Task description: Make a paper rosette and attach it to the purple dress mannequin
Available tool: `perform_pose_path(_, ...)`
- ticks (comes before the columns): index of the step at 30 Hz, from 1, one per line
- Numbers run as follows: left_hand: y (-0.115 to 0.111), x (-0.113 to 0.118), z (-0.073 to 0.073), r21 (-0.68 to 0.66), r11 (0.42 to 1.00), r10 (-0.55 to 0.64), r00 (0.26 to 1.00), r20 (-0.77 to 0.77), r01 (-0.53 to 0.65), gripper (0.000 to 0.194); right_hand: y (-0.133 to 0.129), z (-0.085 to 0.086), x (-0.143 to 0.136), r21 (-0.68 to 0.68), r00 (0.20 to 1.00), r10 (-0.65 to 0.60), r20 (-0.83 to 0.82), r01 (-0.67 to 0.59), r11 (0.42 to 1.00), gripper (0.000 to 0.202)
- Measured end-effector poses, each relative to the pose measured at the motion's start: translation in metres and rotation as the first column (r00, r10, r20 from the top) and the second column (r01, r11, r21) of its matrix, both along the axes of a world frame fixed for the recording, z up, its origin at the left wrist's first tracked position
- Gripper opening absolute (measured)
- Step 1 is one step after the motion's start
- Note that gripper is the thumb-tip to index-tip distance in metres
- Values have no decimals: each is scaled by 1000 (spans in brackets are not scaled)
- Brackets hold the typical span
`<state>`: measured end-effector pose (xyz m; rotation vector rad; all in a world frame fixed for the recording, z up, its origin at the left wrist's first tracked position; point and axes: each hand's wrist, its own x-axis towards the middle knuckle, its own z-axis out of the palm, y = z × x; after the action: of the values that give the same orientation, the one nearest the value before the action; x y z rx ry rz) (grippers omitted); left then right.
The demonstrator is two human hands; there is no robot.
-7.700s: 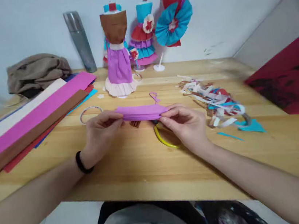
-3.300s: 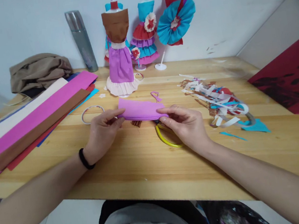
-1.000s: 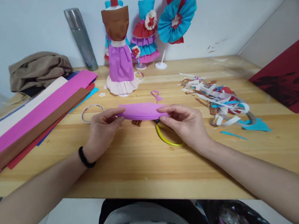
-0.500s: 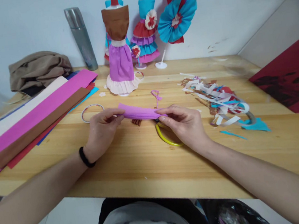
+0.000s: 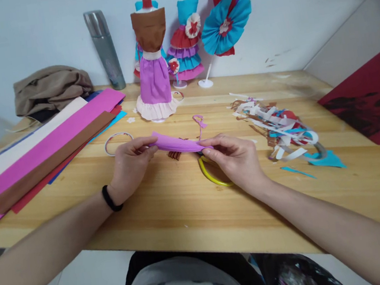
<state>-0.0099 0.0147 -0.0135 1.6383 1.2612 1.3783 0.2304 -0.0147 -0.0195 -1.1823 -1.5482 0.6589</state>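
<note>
A folded strip of purple crepe paper [image 5: 176,143] is stretched between my two hands above the table. My left hand [image 5: 131,168] pinches its left end between thumb and fingers. At the other end, my right hand [image 5: 236,157] grips it the same way. Under the right hand lies a tool with a yellow handle [image 5: 212,177], partly hidden, perhaps scissors. A small dark brown pleated piece [image 5: 174,155] shows just below the strip. Behind it lies a thin purple paper scrap [image 5: 199,122]. A roll of tape [image 5: 107,146] sits beside my left hand.
Long crepe paper sheets [image 5: 52,132] are stacked at left, near a brown cloth [image 5: 51,88] and a flask [image 5: 106,55]. Dress forms in paper, one with a brown top [image 5: 150,31], stand at the back. Paper scraps [image 5: 275,124] are heaped at right.
Both hands keep their pinch on the purple strip, which tilts slightly more down to the right. The whole view has shifted a little; nothing else has visibly moved.
</note>
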Motion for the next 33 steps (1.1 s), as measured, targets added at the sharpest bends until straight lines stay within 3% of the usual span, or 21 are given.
perform_pose_path(12, -6, 4, 1, -15, 1000, 23, 999, 49, -22, 12, 0, -2, 0, -63, 996, -43, -75, 39, 997, 3)
perform_pose_path(22, -5, 4, 5, -95, 993, -55, 977, 208, 76, 10, 1, 1, -2, -201, 954, -48, -296, -13, 979, 15)
perform_pose_path(33, -7, 5, 6, -122, 982, -106, 959, 263, 142, 9, 1, 3, 0, -221, 940, -46, -338, -31, 975, 17)
